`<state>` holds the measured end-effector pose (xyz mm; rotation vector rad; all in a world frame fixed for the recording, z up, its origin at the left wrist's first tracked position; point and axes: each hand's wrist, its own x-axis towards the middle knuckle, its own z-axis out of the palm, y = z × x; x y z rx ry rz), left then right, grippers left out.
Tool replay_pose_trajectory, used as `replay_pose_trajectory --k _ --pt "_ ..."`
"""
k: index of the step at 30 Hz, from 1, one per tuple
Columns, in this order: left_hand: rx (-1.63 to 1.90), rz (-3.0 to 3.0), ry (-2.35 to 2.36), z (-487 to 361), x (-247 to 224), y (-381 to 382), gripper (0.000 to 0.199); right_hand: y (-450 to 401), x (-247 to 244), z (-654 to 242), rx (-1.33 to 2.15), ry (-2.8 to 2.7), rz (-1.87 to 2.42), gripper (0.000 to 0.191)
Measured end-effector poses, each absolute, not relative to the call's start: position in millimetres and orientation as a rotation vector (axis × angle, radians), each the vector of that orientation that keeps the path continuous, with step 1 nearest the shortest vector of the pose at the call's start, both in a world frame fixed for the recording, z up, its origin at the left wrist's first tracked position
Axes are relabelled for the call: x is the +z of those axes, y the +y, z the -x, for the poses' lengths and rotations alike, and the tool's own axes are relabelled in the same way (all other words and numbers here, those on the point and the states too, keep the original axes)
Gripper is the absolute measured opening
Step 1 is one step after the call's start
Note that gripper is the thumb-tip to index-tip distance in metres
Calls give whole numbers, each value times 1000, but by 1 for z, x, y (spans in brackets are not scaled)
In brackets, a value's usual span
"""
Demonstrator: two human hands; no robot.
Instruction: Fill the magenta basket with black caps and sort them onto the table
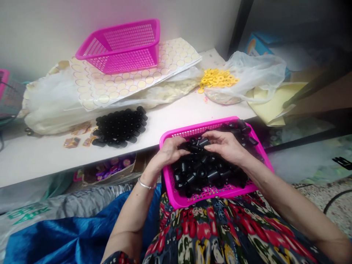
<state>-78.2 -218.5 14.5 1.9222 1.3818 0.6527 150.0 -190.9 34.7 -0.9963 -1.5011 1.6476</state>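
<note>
A pink plastic basket (180,203) rests on the lap against the table edge, filled with loose black plastic caps (202,172), small cylinders lying in all directions. My right hand (227,146) is over the pile, thumb and fingers closed round one black cap (203,142). Facing it, my left hand (172,151) reaches in over the basket's left rim. Its thumb and fingers curl round dark pieces, and which piece they grip is hidden. On the table to the left, a block of black caps (119,126) stands packed in close rows.
Behind, an upright pink basket (129,58) sits on sheets of round stickers (173,62) over a plastic bag (55,106). Yellow ring-shaped pieces (218,78) spill beside a clear bag (247,73). Small wrapped packets (72,143) lie near the caps. Below the table is a box of purple items (111,169).
</note>
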Motion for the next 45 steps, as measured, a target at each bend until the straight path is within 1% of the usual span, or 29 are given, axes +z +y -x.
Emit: replay_pose_trajectory --k 2,6,9,15,18,20,24,30,34,38,42,45 --pt "755 -1751 1309 79 12 -223 26 -196 36 -148 1587 -1542 972 33" --pt "849 -1696 1230 75 7 -227 31 -203 36 -143 1491 -1638 919 29" --pt "876 -1756 1212 71 8 -227 29 -205 34 -141 1388 -1737 900 29" --pt "883 -1906 1211 66 13 -227 18 -206 35 -145 945 -2008 839 26" --pt "916 -1930 1214 63 16 -230 16 -210 41 -149 825 -2087 815 26" --pt "921 -1881 1139 60 19 -232 18 -213 43 -152 901 -2072 864 24" --pt "946 -1795 1014 53 23 -234 24 -221 45 -163 1160 -1890 995 22" --pt "933 -2052 955 35 24 -229 22 -236 52 -184 910 -1989 1027 21" --pt "938 -2139 875 25 30 -228 21 -245 47 -198 996 -1895 1144 22" --pt "918 -2194 846 18 37 -227 19 -252 37 -205 1143 -1733 1196 29" --pt "910 -2225 837 11 36 -227 23 -255 30 -202 1104 -1747 1206 35" --pt "879 -2287 861 6 32 -228 20 -252 28 -197 1070 -1790 1251 45"
